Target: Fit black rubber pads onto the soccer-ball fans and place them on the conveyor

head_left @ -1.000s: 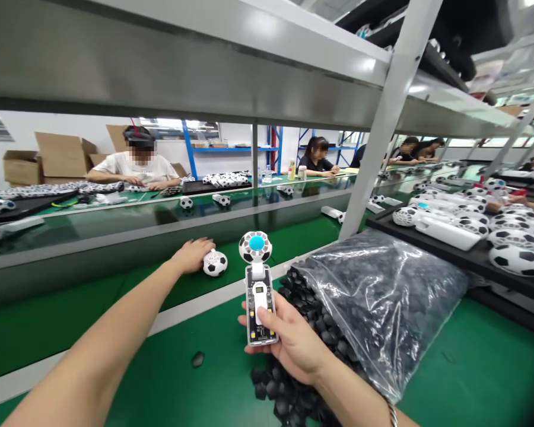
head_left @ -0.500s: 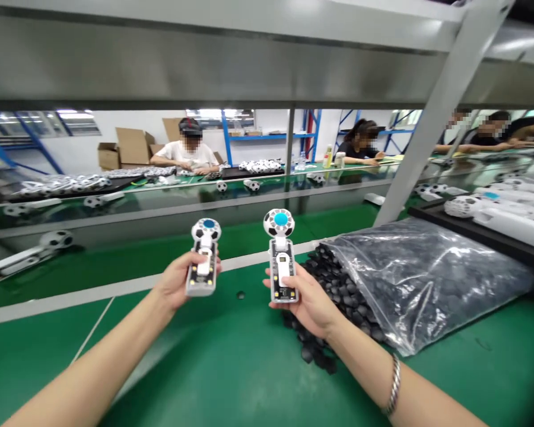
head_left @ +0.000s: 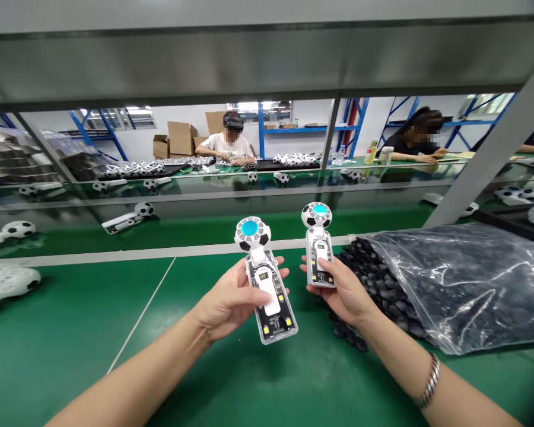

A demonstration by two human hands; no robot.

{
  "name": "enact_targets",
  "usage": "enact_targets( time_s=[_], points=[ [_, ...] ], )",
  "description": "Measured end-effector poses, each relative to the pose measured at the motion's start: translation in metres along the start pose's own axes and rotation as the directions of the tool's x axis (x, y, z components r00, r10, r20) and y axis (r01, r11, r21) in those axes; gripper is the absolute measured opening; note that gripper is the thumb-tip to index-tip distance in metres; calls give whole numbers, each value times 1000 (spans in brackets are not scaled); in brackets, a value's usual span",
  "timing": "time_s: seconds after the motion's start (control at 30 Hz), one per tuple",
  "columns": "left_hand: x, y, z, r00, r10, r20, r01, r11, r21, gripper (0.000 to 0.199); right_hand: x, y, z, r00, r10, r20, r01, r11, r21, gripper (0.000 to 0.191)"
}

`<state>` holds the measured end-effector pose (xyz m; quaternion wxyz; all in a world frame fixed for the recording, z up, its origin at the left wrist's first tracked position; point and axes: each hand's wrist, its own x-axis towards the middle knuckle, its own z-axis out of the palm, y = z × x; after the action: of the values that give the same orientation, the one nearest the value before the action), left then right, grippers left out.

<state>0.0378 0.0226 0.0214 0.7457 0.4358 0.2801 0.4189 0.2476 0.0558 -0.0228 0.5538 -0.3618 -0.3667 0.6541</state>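
Gripping a tilted soccer-ball fan [head_left: 263, 279], left hand [head_left: 234, 302] leans it up-left; right hand [head_left: 342, 290] clasps another fan [head_left: 319, 246] upright.

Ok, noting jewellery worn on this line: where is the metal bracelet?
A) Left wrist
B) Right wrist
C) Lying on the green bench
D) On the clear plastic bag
B: the metal bracelet circles the wrist of the right hand, which holds a clear-bodied device with a soccer-ball head.

The left hand [head_left: 231, 302] is holding a soccer-ball handheld device [head_left: 261, 267], the right hand [head_left: 342, 290] a 2nd device [head_left: 319, 243], near a plastic bag [head_left: 458, 284] of black pieces [head_left: 374, 284] on the green bench [head_left: 84, 338].
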Motion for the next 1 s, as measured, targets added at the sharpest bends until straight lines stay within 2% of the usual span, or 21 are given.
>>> enact_targets(
  time_s=[0.2, 0.3, 0.43, 0.53, 0.67, 0.87, 1.0],
  points=[
    [0, 3, 6, 986, 0, -167, 6, 999, 33, 57, 6, -3, -6, 999, -21, -34, 21, 1000, 20, 25],
    [-1, 7, 8, 972, -61, -227, 36, 993, -112, 51, 8, -3, -7, 999, -26, -44, 27, 999, 23, 24],
    [-2, 7, 12, 927, -199, -318, 82, 935, -344, 39, 8, -4, -7, 998, -21, -64, 25, 998, 66, 20],
    [-5, 5, 17, 947, -196, -256, 90, 923, -373, 36, 9, -6, -8, 996, -28, -86, 36, 995, 94, 19],
    [-10, 4, 22, 978, -144, -148, 93, 947, -306, 39, 11, -8, -10, 992, -45, -116, 58, 993, 104, 18],
    [-12, 7, 22, 986, -81, -144, 57, 985, -161, 48, 13, -8, -11, 991, -60, -121, 71, 993, 94, 19],
    [-12, 9, 20, 989, -80, -125, 68, 993, -98, 52, 13, -7, -10, 994, -73, -87, 79, 994, 74, 19]
  ],
)
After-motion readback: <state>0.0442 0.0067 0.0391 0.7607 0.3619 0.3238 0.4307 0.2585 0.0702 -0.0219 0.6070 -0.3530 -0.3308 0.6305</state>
